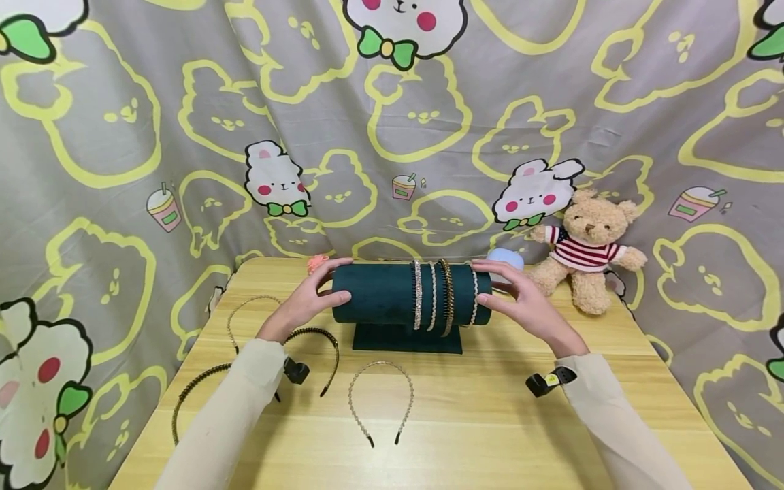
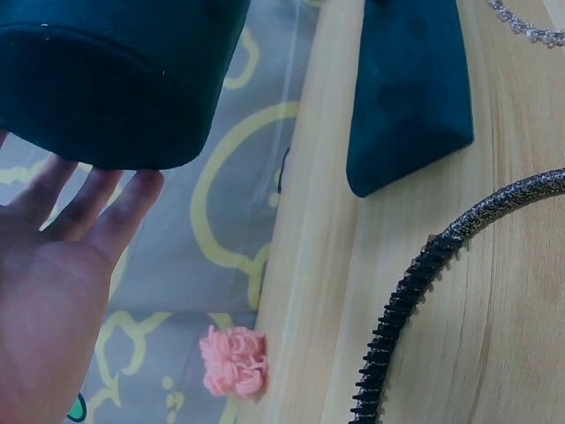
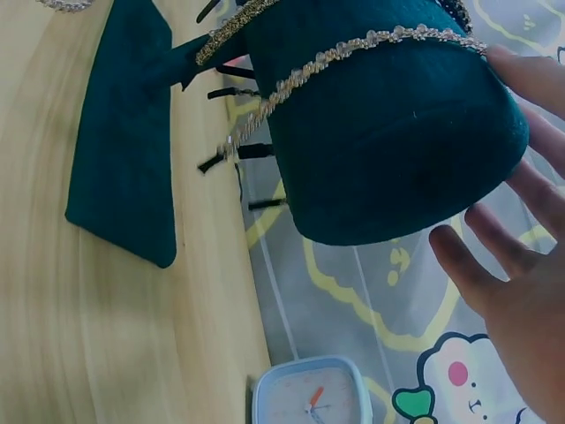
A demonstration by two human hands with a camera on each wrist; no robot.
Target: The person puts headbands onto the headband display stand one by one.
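A dark green velvet headband stand (image 1: 373,294) has a horizontal roll over a flat base (image 1: 407,339). My left hand (image 1: 299,307) holds the roll's left end, thumb in front and fingertips along the end's rim. At the right end my right hand (image 1: 525,303) holds it the same way, its thumb close to a beaded headband (image 1: 474,292). Further headbands sit left of that one on the roll: a gold-brown one (image 1: 449,297), a thin beaded one (image 1: 433,292) and a wide sparkling one (image 1: 418,296). The roll's left half is bare.
On the wooden table lie a pale beaded headband (image 1: 382,363), a dark headband (image 1: 335,344) and others partly under my left arm. Behind the stand are a pink object (image 2: 235,362) and a blue clock (image 3: 311,389). A teddy bear (image 1: 588,248) sits back right before a patterned curtain (image 1: 343,122).
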